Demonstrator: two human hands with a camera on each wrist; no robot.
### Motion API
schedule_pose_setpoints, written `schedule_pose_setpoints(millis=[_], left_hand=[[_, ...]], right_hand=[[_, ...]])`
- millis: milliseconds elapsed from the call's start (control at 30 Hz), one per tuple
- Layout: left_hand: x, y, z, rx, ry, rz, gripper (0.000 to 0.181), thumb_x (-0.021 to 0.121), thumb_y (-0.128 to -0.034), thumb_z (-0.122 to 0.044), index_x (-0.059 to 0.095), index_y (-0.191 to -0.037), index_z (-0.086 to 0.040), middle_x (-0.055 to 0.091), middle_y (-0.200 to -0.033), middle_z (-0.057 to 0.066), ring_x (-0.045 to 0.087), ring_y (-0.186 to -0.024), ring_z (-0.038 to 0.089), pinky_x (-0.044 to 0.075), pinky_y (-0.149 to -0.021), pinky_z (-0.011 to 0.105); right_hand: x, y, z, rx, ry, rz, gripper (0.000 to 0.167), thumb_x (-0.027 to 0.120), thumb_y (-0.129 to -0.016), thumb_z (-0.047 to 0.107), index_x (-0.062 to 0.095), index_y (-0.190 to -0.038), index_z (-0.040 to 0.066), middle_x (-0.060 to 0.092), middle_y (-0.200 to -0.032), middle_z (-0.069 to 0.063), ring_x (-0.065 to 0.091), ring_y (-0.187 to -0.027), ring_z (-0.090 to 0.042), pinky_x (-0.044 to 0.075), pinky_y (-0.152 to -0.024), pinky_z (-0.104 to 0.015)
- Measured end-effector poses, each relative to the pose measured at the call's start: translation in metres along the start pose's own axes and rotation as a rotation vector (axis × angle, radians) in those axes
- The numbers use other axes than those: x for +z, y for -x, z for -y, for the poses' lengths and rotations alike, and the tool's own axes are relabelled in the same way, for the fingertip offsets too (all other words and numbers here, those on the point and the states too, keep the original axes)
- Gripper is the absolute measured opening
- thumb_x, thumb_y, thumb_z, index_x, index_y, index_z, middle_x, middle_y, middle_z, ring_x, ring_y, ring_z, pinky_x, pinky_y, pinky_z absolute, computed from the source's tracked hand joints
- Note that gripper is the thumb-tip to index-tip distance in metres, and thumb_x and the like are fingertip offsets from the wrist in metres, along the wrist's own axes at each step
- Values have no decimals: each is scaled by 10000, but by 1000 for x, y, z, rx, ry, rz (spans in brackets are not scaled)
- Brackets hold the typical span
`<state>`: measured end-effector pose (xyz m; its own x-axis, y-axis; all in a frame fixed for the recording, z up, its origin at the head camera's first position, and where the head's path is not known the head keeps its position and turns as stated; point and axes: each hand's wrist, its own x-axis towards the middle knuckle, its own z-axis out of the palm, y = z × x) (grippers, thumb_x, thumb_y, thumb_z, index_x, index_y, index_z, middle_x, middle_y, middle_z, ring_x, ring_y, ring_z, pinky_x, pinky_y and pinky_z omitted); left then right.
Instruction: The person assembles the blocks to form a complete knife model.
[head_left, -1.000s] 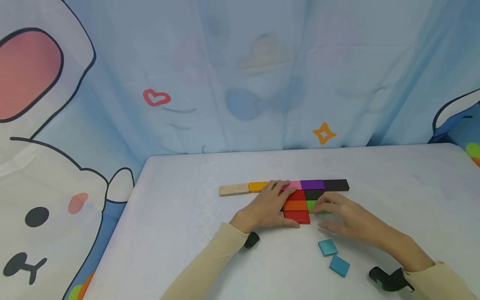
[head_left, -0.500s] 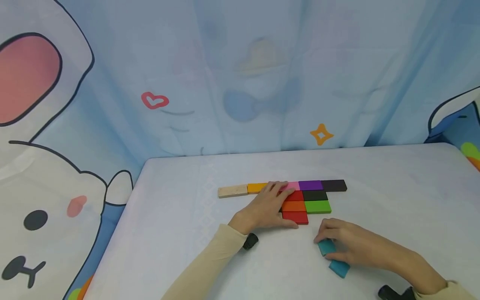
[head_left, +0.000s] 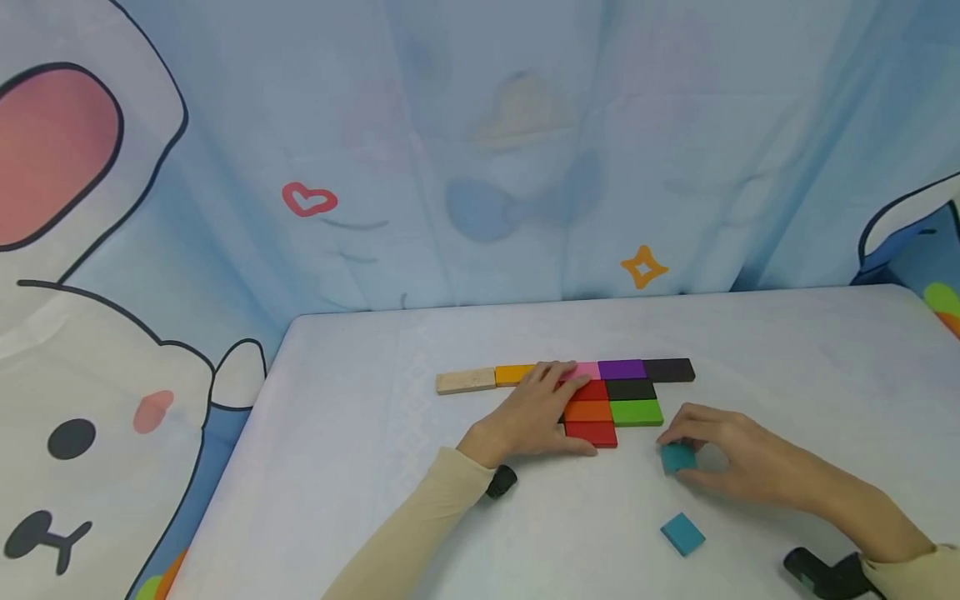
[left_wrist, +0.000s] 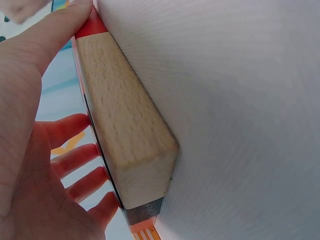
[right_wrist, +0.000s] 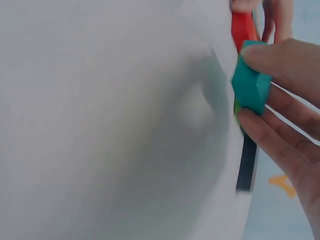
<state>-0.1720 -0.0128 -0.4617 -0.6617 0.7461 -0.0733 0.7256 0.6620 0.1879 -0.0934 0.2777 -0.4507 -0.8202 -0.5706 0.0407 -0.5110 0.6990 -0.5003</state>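
Observation:
A small teal block (head_left: 677, 457) is pinched between the thumb and fingers of my right hand (head_left: 750, 462), to the right of a flat arrangement of coloured blocks. In the right wrist view the same teal block (right_wrist: 251, 82) appears raised off the cloth. My left hand (head_left: 525, 421) lies across the arrangement with fingers extended, its thumb beside the front red block (head_left: 591, 433). A bare wooden block (left_wrist: 125, 105) shows under that palm in the left wrist view. Just right of the hand lie an orange block (head_left: 587, 411) and a green block (head_left: 636, 412).
A second teal block (head_left: 683, 534) lies loose near the front. The back row runs from a pale wooden block (head_left: 466, 382) through a purple block (head_left: 621, 369) to a black block (head_left: 669, 370). A patterned curtain (head_left: 517, 275) hangs behind the white-covered table (head_left: 360, 433).
My right hand went from beside the green block down to the teal blocks, took one, and moved it up and right. The left hand stays on the arrangement.

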Motion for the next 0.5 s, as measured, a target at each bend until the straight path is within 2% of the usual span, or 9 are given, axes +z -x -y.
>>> schedule_pose_setpoints(millis=[100, 233, 500], left_hand=[[0, 0, 0, 1, 1, 0, 970, 696, -896, -682, 361, -1635, -151, 296, -1675, 85, 312, -1498, 244, 257, -1243, 366], [1, 1, 1, -4, 6, 4, 975, 697, -895, -681, 352, -1638, -153, 287, -1679, 83, 304, -1503, 243, 257, -1243, 367], [1, 0, 1, -4, 14, 4, 974, 695, -898, -678, 343, -1642, -157, 275, -1685, 77, 296, -1505, 238, 253, -1244, 361]], right_hand=[[-8, -3, -12, -25, 83, -107, 411, 956, -728, 100, 780, -1098, 124, 634, -1029, 104, 577, -864, -12, 589, -758, -239], [-13, -13, -26, -30, 163, -187, 441, 978, -679, 67, 780, -1072, 99, 638, -998, 70, 596, -849, -57, 609, -759, -301], [-17, -36, -35, -15, 170, -167, 387, 934, -736, 32, 768, -1085, 49, 629, -983, 3, 578, -849, -133, 607, -748, -363]])
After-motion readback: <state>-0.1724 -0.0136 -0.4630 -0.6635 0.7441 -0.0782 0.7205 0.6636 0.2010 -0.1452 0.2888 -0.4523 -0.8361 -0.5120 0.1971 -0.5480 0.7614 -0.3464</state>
